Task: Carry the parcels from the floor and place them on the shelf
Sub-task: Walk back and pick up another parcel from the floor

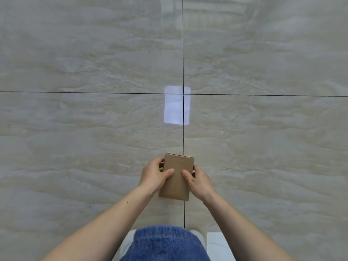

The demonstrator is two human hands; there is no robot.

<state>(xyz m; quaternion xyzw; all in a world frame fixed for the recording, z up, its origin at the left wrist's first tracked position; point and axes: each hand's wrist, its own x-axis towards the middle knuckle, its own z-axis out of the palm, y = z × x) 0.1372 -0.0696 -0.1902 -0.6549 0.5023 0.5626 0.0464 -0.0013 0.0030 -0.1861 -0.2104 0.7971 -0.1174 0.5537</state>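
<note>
Both hands on it: the left hand (153,175) and right hand (197,180) each have a grip closed on the sides of a small brown cardboard parcel (177,177), thumbs on top, held above the glossy tiled floor (94,129), over a dark grout line (183,53).

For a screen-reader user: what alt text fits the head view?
Two bare hands, left hand and right hand, grip a small brown cardboard parcel by its sides above a glossy beige tiled floor. No shelf shows.
</note>
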